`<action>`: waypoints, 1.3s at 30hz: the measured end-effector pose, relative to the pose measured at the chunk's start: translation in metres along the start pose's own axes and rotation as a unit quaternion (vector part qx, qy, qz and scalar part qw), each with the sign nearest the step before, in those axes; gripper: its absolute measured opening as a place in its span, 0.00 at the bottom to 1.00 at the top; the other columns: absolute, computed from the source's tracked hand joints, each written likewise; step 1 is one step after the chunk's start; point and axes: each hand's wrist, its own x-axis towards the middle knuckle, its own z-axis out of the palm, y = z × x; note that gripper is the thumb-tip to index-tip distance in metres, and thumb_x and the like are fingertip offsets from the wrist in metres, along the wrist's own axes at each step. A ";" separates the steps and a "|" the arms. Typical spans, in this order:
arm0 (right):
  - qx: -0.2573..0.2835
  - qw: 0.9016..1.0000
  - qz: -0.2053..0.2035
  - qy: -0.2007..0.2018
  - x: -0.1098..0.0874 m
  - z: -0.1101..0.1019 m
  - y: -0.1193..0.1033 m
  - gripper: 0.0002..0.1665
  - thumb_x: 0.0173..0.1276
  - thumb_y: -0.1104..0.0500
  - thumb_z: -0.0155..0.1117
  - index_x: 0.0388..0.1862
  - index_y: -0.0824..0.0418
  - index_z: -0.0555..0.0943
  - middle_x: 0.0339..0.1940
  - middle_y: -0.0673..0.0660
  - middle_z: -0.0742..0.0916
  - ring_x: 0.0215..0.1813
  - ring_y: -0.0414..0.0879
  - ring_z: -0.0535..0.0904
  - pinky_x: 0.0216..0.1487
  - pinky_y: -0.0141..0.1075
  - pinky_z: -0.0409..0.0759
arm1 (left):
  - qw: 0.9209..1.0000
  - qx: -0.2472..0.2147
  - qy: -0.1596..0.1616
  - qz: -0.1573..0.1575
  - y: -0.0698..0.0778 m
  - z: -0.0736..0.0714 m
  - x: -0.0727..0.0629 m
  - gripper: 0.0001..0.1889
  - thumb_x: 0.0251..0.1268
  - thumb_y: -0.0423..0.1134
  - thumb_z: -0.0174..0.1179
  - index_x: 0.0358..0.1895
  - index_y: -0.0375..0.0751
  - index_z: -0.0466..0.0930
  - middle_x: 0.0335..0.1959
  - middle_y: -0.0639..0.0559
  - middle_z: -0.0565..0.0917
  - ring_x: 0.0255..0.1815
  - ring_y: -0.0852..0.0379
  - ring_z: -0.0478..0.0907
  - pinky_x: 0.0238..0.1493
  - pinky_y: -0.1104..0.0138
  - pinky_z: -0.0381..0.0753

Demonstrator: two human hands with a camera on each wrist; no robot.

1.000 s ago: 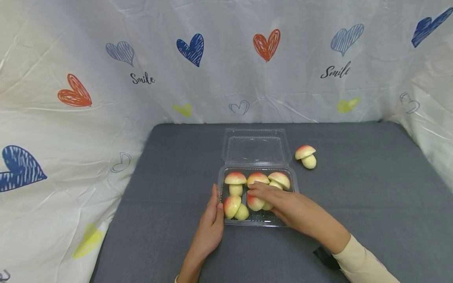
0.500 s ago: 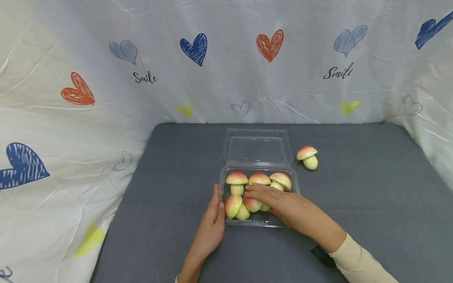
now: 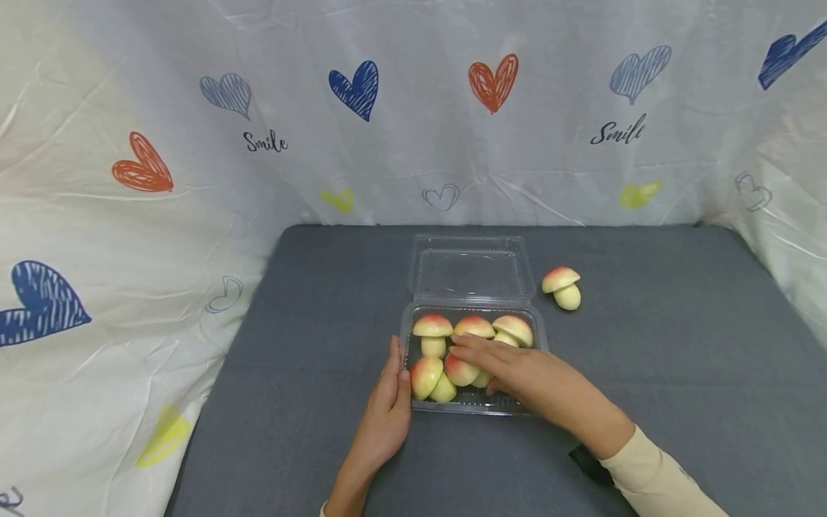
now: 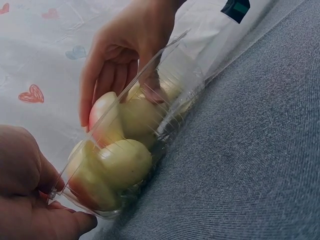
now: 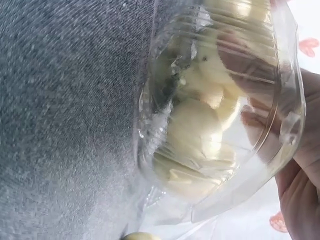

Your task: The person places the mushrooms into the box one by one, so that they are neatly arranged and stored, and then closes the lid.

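A clear plastic clamshell box (image 3: 478,411) lies with its lid (image 3: 469,269) folded back. Toy mushrooms with pale stems and red-tinted caps fill much of it: three along the back row, such as the left one (image 3: 433,327), and two in front. At the box's left wall, my left hand (image 3: 384,416) pinches the rim between thumb and fingers, as the left wrist view shows. My right hand (image 3: 539,380) reaches over the right side and holds the front middle mushroom (image 3: 461,370), thumb on its stem (image 4: 142,117) and fingers beyond the cap. The hand partly covers the back right mushroom (image 3: 513,330).
One more toy mushroom (image 3: 562,287) lies on the grey cloth right of the lid. A white curtain (image 3: 413,158) printed with hearts hangs behind and beside the table (image 3: 291,316). A black strap (image 3: 589,465) shows under the right wrist.
The front middle mushroom has shifted slightly left in the box with my right hand, toward the front left one. My left hand stays at the rim. The head view has moved a little.
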 end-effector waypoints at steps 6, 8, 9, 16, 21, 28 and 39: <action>-0.014 1.000 -0.011 0.009 -0.003 -0.001 0.000 0.56 0.57 0.64 0.83 0.83 0.54 0.66 0.78 0.47 0.77 0.59 0.34 0.84 0.47 0.33 0.85 | 1.000 -0.003 -0.002 0.000 0.000 0.000 0.000 0.33 0.90 0.37 0.40 0.87 0.36 0.37 0.88 0.43 0.45 0.88 0.51 0.39 0.83 0.49 0.42; -0.019 1.000 -0.016 0.007 -0.003 -0.002 0.000 0.56 0.58 0.63 0.83 0.83 0.54 0.66 0.78 0.47 0.78 0.57 0.35 0.85 0.47 0.34 0.86 | 1.000 -0.003 -0.002 0.000 0.000 0.000 0.000 0.33 0.90 0.37 0.40 0.87 0.37 0.37 0.88 0.43 0.45 0.88 0.51 0.39 0.83 0.50 0.42; -0.020 1.000 -0.017 0.006 -0.003 -0.002 -0.001 0.56 0.59 0.62 0.83 0.83 0.54 0.66 0.77 0.47 0.78 0.59 0.36 0.85 0.48 0.35 0.86 | 1.000 -0.003 -0.002 0.000 0.000 0.000 0.000 0.33 0.90 0.37 0.40 0.87 0.37 0.37 0.88 0.44 0.45 0.88 0.51 0.39 0.83 0.51 0.42; 0.000 1.000 -0.018 0.016 -0.004 -0.002 -0.001 0.51 0.61 0.53 0.83 0.81 0.54 0.70 0.76 0.50 0.80 0.66 0.41 0.83 0.52 0.38 0.87 | 1.000 -0.003 -0.004 -0.002 -0.001 -0.001 0.000 0.33 0.90 0.38 0.40 0.87 0.38 0.36 0.88 0.44 0.45 0.88 0.51 0.39 0.83 0.51 0.42; 0.008 1.000 -0.012 0.015 -0.007 -0.003 -0.002 0.46 0.65 0.50 0.80 0.80 0.54 0.72 0.76 0.50 0.80 0.68 0.40 0.82 0.54 0.38 0.86 | 1.000 0.000 -0.003 -0.001 -0.001 0.000 0.000 0.33 0.90 0.37 0.40 0.87 0.37 0.36 0.88 0.43 0.44 0.88 0.50 0.39 0.83 0.48 0.43; 0.015 1.000 -0.003 0.019 -0.009 -0.003 -0.001 0.41 0.68 0.50 0.77 0.78 0.52 0.75 0.75 0.48 0.81 0.69 0.39 0.81 0.55 0.38 0.86 | 1.000 0.001 0.001 -0.003 -0.002 0.000 0.000 0.33 0.90 0.37 0.40 0.87 0.38 0.36 0.88 0.45 0.45 0.88 0.51 0.39 0.83 0.53 0.42; 0.038 0.998 0.005 0.048 -0.010 -0.006 0.002 0.39 0.71 0.47 0.74 0.78 0.53 0.75 0.71 0.47 0.83 0.64 0.40 0.85 0.53 0.39 0.87 | 1.000 0.004 0.005 0.001 -0.002 0.000 -0.001 0.33 0.90 0.37 0.41 0.87 0.36 0.37 0.88 0.44 0.46 0.87 0.51 0.40 0.82 0.60 0.42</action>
